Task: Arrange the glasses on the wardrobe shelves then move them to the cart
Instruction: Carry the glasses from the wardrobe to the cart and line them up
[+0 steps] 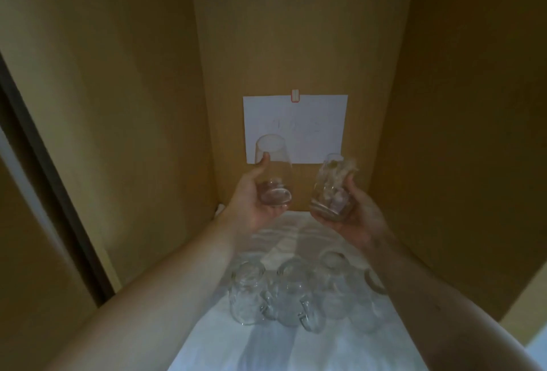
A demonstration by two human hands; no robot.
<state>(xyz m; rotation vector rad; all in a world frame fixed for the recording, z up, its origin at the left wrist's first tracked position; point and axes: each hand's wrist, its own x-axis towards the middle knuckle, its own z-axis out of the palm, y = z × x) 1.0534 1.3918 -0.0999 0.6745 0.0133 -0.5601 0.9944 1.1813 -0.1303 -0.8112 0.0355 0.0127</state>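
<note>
Reaching into a wooden wardrobe (296, 30), both hands hover above its cloth-lined shelf (296, 347), near the back edge. Left hand (254, 202) grips a plain tumbler (273, 172), right hand (355, 216) a patterned glass (333, 190). Set each upright behind the mugs (290, 296), well apart to avoid clinking.

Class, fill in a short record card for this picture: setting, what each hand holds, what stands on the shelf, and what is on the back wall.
Setting: inside a wooden wardrobe
Left hand: grips a smooth tumbler, tilted
Right hand: grips a patterned glass, tilted
Shelf: white cloth with a cluster of handled glass mugs
Back wall: a white paper sheet, writing unreadable
</note>
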